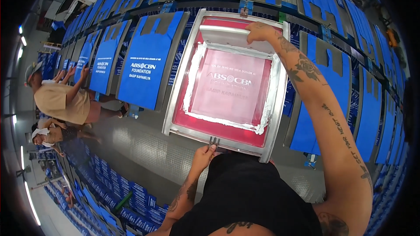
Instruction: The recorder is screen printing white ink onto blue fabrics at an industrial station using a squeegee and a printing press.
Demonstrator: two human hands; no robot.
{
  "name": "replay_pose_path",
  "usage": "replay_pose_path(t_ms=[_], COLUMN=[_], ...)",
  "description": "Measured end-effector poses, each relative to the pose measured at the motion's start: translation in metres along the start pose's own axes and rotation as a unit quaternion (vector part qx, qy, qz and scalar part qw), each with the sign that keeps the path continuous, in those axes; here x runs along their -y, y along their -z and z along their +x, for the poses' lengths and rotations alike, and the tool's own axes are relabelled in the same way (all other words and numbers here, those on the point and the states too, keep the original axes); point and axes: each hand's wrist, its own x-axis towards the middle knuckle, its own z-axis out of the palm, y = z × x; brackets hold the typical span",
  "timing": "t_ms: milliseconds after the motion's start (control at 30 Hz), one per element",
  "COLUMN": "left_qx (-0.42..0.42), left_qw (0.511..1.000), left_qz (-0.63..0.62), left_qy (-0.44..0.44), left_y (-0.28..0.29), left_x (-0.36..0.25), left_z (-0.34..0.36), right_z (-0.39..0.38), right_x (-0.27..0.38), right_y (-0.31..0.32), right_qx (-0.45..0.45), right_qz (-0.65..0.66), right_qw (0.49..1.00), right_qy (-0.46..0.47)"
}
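A silk-screen frame (274,109) with metal rails lies before me, its mesh edged in red and its middle window pale with reversed-out lettering. White ink (189,91) is smeared thickly around that window. Across the far end of the mesh stands a wide metal squeegee (221,36), and my right hand (261,33) is closed over the right part of its top edge. My left hand (203,154) pinches the near edge of the frame beside a small dark prong-shaped bracket (214,141). What lies under the screen is mostly hidden.
Flat boards carry blue bags with white print (151,59) left of the screen, and more blue bags (323,91) on the right. Another row runs behind. A person in a tan shirt (54,98) works at the left, a second person (48,134) nearby. Printed blue pieces (109,183) fill racks lower left.
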Motion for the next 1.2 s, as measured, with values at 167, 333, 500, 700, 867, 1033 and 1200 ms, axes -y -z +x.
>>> replay_pose_path(t_ms=[167, 333, 500, 700, 867, 1033, 1200], left_qx=[0.004, 0.04, 0.092, 0.164, 0.223, 0.278, 0.106], left_qw=[0.991, 0.987, 0.991, 0.984, 0.971, 0.937, 0.96], left_qz=[-0.136, -0.153, -0.096, -0.056, -0.021, 0.206, 0.207], left_qy=[-0.015, 0.006, -0.006, -0.045, -0.081, -0.039, -0.157], left_y=[0.012, 0.013, 0.005, 0.019, 0.024, 0.047, 0.117], left_x=[-0.024, -0.022, 0.024, 0.035, 0.03, -0.003, -0.067], left_z=[-0.027, -0.029, -0.006, 0.018, 0.026, 0.027, 0.041], right_z=[0.001, -0.001, -0.031, -0.103, -0.214, -0.278, -0.259], right_x=[0.007, -0.003, 0.037, 0.103, 0.193, 0.274, 0.226], right_y=[0.014, 0.001, -0.023, -0.07, -0.137, -0.154, -0.102], right_qx=[0.02, -0.013, -0.041, -0.063, -0.104, -0.154, -0.074], right_qz=[0.04, 0.083, 0.036, -0.001, -0.005, -0.045, 0.103], right_qw=[0.997, 0.996, 0.998, 0.995, 0.994, 0.986, 0.975], right_qy=[-0.056, -0.032, -0.021, -0.071, -0.041, -0.05, -0.182])
